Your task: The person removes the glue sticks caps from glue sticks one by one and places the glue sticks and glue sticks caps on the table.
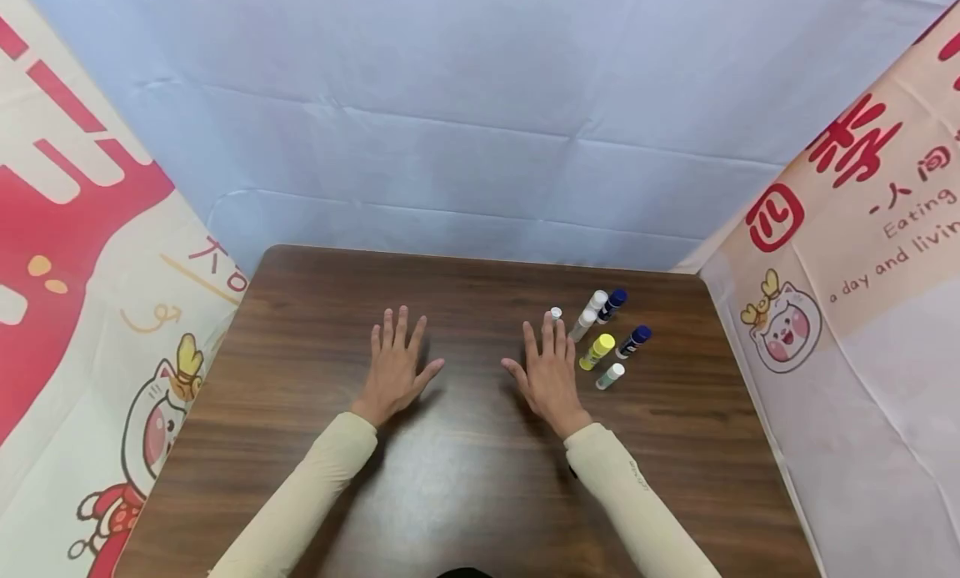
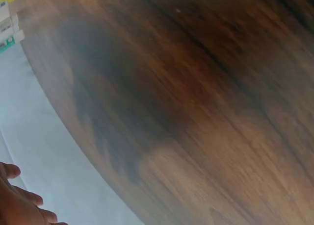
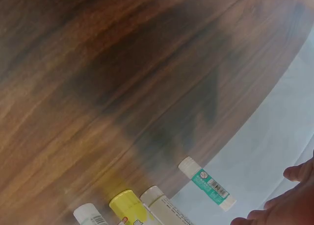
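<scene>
My left hand [image 1: 392,369] is held above the table with its fingers spread and nothing in it. On the other side my right hand [image 1: 551,378] hovers likewise, empty, just left of a group of glue sticks. These include a yellow glue stick [image 1: 597,352], two with navy caps, such as the navy-capped glue stick [image 1: 634,342], and several white-capped ones. A small white-capped glue stick [image 1: 611,376] stands nearest the front. The right fingers partly hide another white-capped glue stick [image 1: 556,313]. The right wrist view shows a teal-labelled glue stick [image 3: 210,184] upright.
The dark wooden table [image 1: 465,478] ends at a pale cloth wall [image 1: 450,144] behind. Printed cloth panels stand at both sides, the right panel [image 1: 847,378] close along the table's right edge.
</scene>
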Tool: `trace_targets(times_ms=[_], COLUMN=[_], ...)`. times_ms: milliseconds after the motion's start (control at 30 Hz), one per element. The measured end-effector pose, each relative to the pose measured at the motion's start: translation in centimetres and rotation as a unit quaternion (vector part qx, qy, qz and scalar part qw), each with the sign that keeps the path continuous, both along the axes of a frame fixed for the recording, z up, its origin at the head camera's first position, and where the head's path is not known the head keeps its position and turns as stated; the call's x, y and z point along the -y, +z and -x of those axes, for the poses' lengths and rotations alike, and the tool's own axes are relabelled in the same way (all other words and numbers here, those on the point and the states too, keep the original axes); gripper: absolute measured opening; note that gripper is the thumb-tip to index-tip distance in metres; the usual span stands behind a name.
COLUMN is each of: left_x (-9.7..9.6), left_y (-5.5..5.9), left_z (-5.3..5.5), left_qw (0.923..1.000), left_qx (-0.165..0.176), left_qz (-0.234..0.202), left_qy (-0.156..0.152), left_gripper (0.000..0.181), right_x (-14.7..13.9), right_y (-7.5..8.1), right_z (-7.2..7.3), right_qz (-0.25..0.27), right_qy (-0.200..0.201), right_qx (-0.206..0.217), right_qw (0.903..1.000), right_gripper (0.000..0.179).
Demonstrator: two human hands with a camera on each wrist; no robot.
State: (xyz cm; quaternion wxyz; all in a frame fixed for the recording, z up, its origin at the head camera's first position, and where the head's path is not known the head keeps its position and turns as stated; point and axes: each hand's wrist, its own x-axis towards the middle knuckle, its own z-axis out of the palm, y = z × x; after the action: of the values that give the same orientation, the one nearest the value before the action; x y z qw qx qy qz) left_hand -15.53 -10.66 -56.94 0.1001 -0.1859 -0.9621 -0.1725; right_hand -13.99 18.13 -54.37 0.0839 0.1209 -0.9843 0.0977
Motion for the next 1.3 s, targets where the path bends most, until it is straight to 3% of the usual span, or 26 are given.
trace_targets(times_ms=[400,767,1100,1300], left_x=[-1.1,-1.2,-1.2,-1.4], left_y=[0.3,0.4,0.4,0.6], left_z=[0.1,0.1,0.1,0.0], left_qw=[0.9982,0.9982,0.9986,0.9957], left_qx=[0.036,0.045,0.034,0.053], left_qz=[-0.047,-0.037,-0.039,-0.073], left_qy=[0.011,0.015,0.013,0.017], left_gripper=[0.082,0.08,0.08,0.076], right_x=[-0.4,-0.8,-0.9,-0.8], right_y=[0.6,1.3,1.3,1.1], right_z=[1.4,4.4,6.6,7.3], right_qz=[-0.004,-0.103,-0.201,-0.231], right_qy=[-0.007,-0.017,0.009,0.012], right_qx=[-0.014,-0.029,-0.009,0.003], right_qw=[0.9999,0.9941,0.9796,0.973], right_gripper=[0.072,0.057,0.067,0.039])
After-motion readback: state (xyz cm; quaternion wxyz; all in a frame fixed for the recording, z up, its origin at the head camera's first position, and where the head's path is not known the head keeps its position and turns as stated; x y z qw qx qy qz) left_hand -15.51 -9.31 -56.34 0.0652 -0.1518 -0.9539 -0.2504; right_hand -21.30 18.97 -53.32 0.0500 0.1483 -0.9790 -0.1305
